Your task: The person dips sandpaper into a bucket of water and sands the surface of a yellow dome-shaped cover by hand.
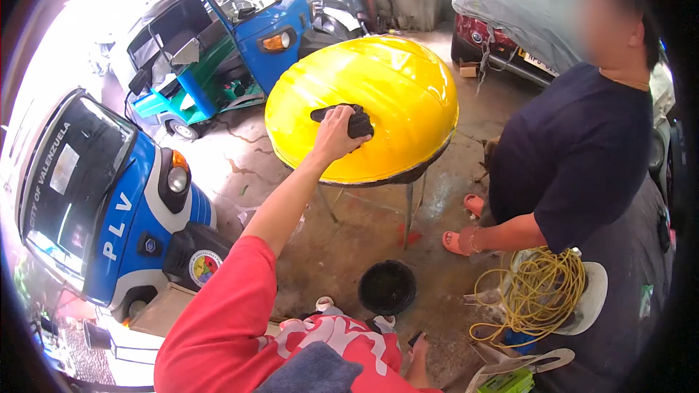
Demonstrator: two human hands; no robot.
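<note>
My left hand (337,133) is wrapped over a black cloth (358,121) and presses it on the near left part of a glossy yellow domed panel (393,94). The panel rests on a stand with thin metal legs. Low in the view, beside my red shirt, my right hand (420,348) is closed around a small dark object (415,338), too small to name. A black basin (387,287) stands on the floor between me and the stand. A dark grey cloth (309,371) lies against my shirt.
Another person (575,145) in a dark shirt stands at the right. Near them is a coiled yellow cord (546,287). Blue three-wheeled vehicles (127,211) fill the left and back left. A covered car (510,0) is at the back right.
</note>
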